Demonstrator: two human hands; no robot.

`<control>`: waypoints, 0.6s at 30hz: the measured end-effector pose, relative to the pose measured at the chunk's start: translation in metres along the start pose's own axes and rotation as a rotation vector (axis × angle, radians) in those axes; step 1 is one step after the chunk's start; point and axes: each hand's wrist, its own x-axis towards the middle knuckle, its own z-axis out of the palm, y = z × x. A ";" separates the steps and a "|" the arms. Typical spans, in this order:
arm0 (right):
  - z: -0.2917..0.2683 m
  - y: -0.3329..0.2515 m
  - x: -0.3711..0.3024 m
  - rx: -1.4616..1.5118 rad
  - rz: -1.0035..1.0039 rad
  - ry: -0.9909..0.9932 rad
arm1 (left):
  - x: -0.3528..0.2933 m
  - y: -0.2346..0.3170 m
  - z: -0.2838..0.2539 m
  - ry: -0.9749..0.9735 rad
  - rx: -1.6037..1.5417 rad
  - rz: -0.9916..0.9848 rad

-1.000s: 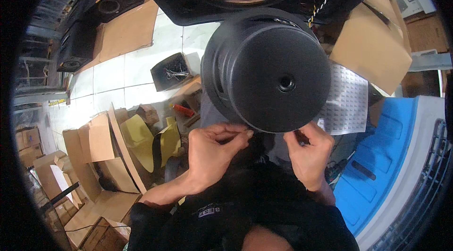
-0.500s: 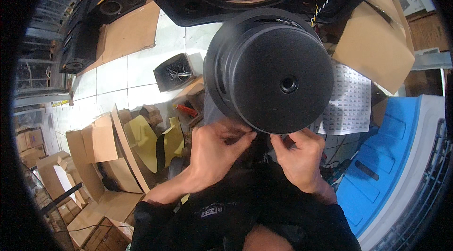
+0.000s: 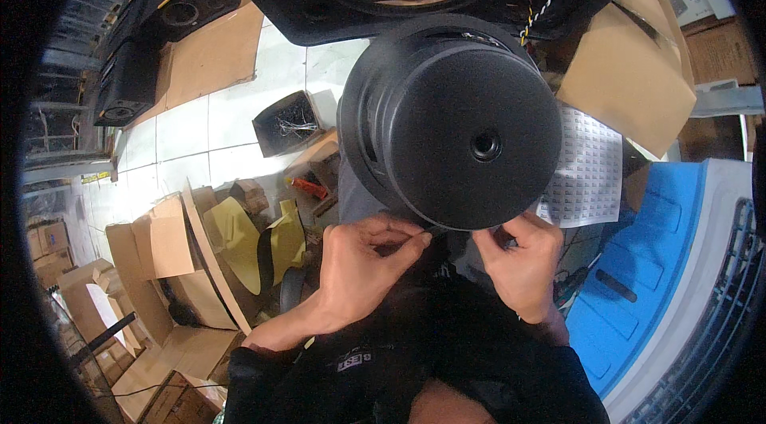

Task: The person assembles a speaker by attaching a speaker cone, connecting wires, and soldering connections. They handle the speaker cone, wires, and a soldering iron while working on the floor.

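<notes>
Tiled floor (image 3: pixel 179 130) holds a box (image 3: pixel 275 111) of wires (image 3: pixel 298 129); left hand (image 3: pixel 359 264) pinched, right hand (image 3: pixel 523 264) curled by black speaker (image 3: pixel 467 105), grips unclear.

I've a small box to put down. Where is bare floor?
White tiled floor shows bare between the flat cardboard sheet and the black box of wires. Crowded: lower left, with opened cartons, and the near edge of the black round part, where the left hand and right hand are.

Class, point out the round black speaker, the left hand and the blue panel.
Round black speaker (image 3: pixel 459 125), head view: flat face.
Left hand (image 3: pixel 357 268), head view: thumb side.
Blue panel (image 3: pixel 645 268), head view: molded surface.
</notes>
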 end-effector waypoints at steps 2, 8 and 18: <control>0.004 -0.001 0.000 -0.001 -0.037 -0.014 | 0.002 -0.001 -0.002 -0.001 0.020 0.021; 0.012 -0.003 -0.002 0.034 -0.107 -0.030 | 0.004 -0.001 -0.004 0.044 0.079 0.096; 0.026 -0.003 -0.001 -0.009 -0.240 0.033 | 0.003 -0.001 0.005 0.252 0.373 0.353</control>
